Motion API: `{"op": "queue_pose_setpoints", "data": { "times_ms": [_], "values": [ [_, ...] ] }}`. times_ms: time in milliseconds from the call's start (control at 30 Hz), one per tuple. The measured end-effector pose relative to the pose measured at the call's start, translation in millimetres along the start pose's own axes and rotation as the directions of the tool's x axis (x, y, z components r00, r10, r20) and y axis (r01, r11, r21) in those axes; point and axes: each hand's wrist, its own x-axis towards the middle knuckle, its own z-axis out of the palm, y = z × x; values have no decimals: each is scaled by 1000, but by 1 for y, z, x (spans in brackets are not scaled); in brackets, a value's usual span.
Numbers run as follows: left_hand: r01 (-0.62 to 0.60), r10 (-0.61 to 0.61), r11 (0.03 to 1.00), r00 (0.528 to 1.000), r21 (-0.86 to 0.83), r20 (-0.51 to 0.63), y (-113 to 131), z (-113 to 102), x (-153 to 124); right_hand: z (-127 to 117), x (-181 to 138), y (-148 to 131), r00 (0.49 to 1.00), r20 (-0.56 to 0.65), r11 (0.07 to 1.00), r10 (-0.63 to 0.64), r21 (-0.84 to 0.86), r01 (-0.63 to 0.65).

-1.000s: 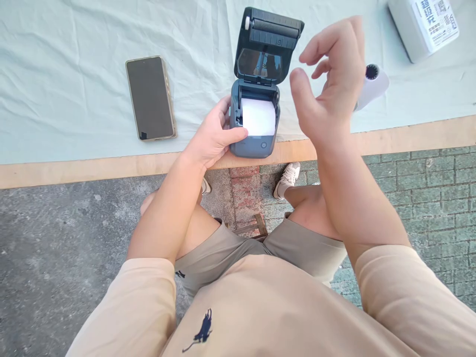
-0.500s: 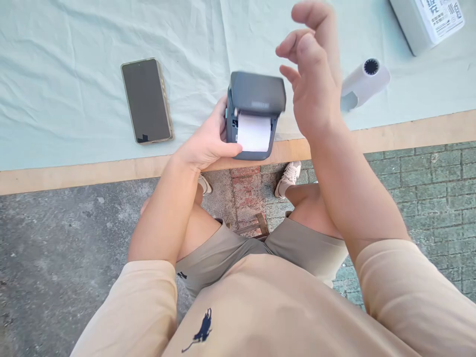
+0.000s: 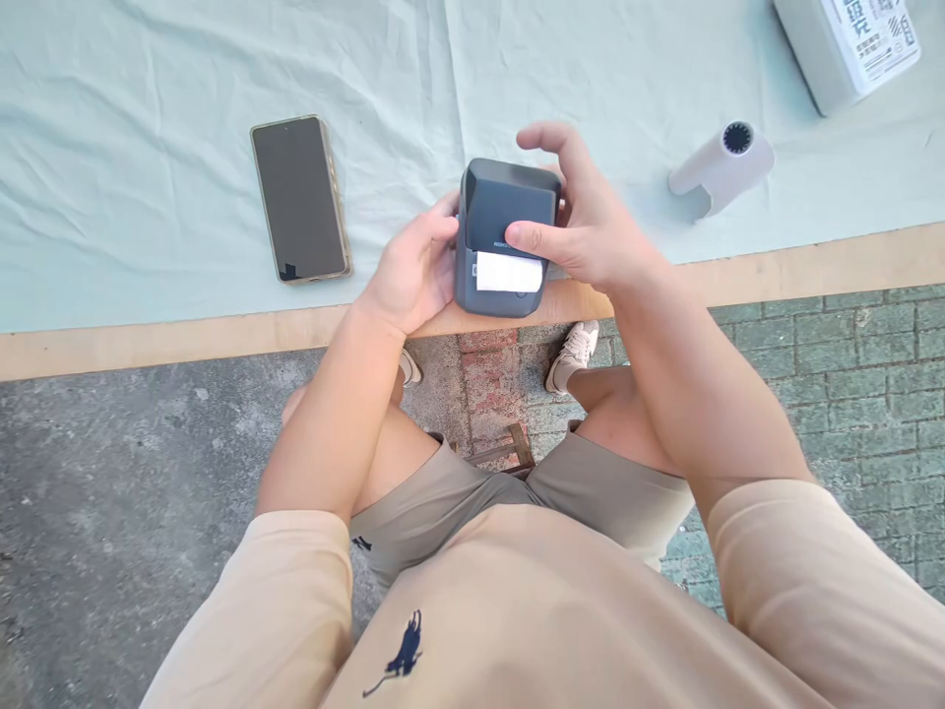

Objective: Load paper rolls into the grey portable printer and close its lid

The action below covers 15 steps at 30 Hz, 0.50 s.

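Cloth-covered surface [image 3: 827, 260] over mixed paving, bright soft light.
Pale blue-green cloth [image 3: 148, 212], creased; bare wood-toned front edge. Floor: rough grey concrete [image 3: 148, 502] left, reddish brick strip [image 3: 490, 370] mid, greenish pavers [image 3: 849, 364] right. Brown wooden piece [image 3: 521, 445] low centre.

Dark blue-grey printer [image 3: 502, 202], white paper [image 3: 509, 273], pale aqua cloth [image 3: 369, 79], beige shirt [image 3: 532, 611]
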Motion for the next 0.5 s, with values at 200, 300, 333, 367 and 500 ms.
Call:
{"op": "queue_pose_setpoints", "data": {
  "times_ms": [200,300,333,367,500],
  "values": [
    [-38,39,999,997,11,-60,-3,-5,2,-7,-5,-4,998,63,999,-10,52,7],
    [-23,23,1000,997,0,-74,-4,-7,3,-13,-9,-4,987,133,987,-94,143,75],
    [-13,14,1000,997,7,-81,-4,-8,3,-14,-11,-3,981,149,982,-123,162,99],
    [-5,7,1000,996,23,-85,-4,-8,3,-15,-12,-3,978,162,981,-135,164,108],
    [-1,9,990,998,141,-54,-1,-7,2,-16,-14,-1,983,170,996,-72,62,62]
  ]
}}
